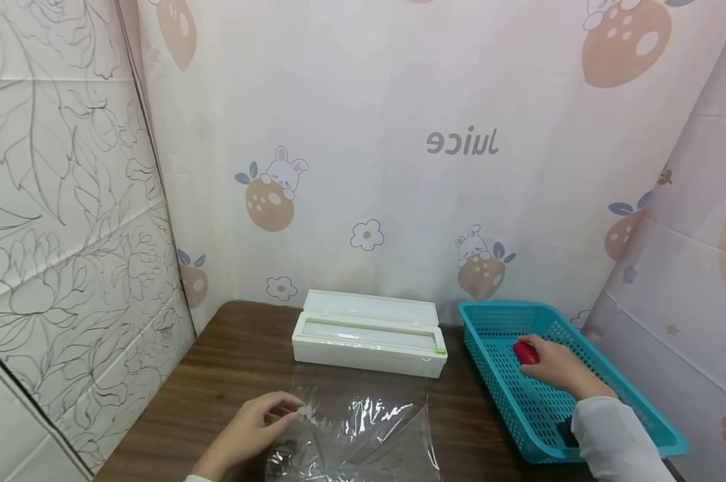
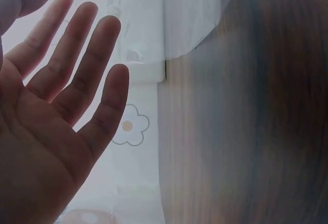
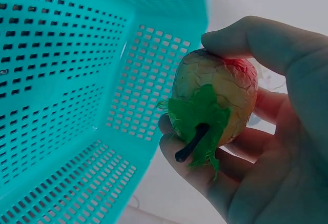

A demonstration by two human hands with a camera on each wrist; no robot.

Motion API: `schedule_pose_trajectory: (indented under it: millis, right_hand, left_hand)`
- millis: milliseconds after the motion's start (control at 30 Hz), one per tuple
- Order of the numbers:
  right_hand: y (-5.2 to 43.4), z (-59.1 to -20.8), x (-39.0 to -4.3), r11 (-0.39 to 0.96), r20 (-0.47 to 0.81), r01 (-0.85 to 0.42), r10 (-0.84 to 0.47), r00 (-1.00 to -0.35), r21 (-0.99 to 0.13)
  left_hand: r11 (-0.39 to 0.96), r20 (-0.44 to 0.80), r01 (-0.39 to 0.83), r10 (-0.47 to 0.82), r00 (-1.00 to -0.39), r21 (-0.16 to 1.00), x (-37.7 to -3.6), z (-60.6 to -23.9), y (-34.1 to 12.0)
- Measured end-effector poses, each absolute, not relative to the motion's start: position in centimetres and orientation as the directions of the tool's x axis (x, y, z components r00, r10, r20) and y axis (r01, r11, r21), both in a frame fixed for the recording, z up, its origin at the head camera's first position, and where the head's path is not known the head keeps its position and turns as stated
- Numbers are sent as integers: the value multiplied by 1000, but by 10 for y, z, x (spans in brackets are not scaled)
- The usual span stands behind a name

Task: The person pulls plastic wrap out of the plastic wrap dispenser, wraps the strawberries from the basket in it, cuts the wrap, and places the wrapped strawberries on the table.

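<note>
My right hand (image 1: 552, 365) is inside the teal perforated basket (image 1: 621, 388) and grips a small red fruit (image 1: 525, 353). In the right wrist view the fruit (image 3: 215, 96) has a green leaf and dark stem, and my fingers (image 3: 256, 37) curl round it. My left hand (image 1: 257, 422) rests with relaxed fingers on the left edge of a clear plastic wrap sheet (image 1: 369, 435) lying on the table. In the left wrist view that hand (image 2: 56, 111) has its fingers spread straight and holds nothing.
A white cling-wrap dispenser box (image 1: 369, 333) with its lid up stands at the back of the dark wooden table (image 1: 230, 361). Patterned cloth walls close in the left, back and right. A dark object (image 1: 564, 432) lies in the basket's near end.
</note>
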State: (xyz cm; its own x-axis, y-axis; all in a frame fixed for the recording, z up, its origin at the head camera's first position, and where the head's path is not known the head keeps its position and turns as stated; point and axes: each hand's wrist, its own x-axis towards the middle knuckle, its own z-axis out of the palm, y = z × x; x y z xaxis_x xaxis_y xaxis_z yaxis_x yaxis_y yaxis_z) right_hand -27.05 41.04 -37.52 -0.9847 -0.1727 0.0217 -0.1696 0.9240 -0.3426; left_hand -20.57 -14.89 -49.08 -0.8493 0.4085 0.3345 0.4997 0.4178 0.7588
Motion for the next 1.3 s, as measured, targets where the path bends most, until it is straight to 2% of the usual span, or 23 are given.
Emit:
schedule_pose_trajectory:
  millis: [500,833,1100,1300]
  right_hand:
    - [370,-376,-253,913,97,-234,-214,-972,-333]
    - [332,-380,-247,909,122,-257,-229,-966,-329]
    - [304,-389,-243,919,95,-253,-235,-967,-303]
    - [287,-391,-239,908,100,-264,-244,-965,-324]
  left_hand:
    - [490,428,534,321,-845,689,-204,-496,-152]
    - [504,381,502,328,-864,703,-202,-495,-154]
    - [502,353,483,337,-873,717,-202,-495,-154]
    - [495,370,518,370,-852,698,-202,-496,-151]
